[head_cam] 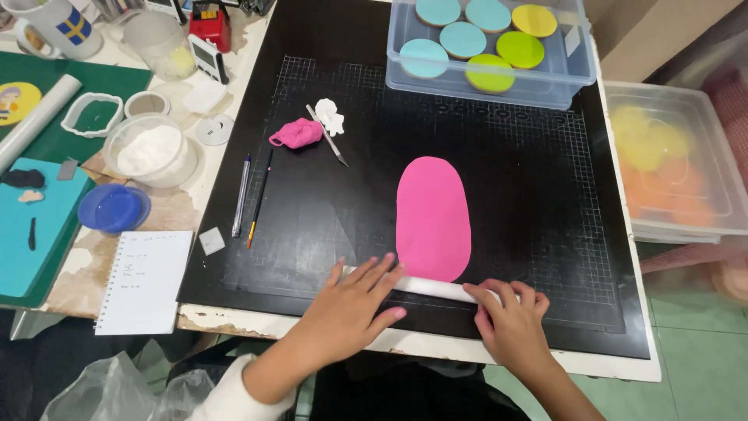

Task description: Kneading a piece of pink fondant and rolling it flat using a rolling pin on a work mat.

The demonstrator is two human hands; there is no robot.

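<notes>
Two hands are pressing flat on a white cylindrical rolling pin (pixel 432 287) | left hand (pixel 352 304) lying open-palmed on its left end, right hand (pixel 510 321) resting released on its right end | pin is lying at the near edge of a flat pink oval fondant sheet (pixel 433 217) | both are sitting on a black gridded cutting mat (pixel 530 195).

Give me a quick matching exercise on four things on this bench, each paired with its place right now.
Things:
1. white rolling pin
2. flat pink oval sheet
3. pink lump
4. round iced discs

Places:
A. in the clear plastic tub at the mat's far edge
B. under both hands at the mat's near edge
C. beside the craft knife, far left of the mat
D. spread flat mid-mat, just beyond the pin

Pairs: 1-B, 2-D, 3-C, 4-A
</notes>
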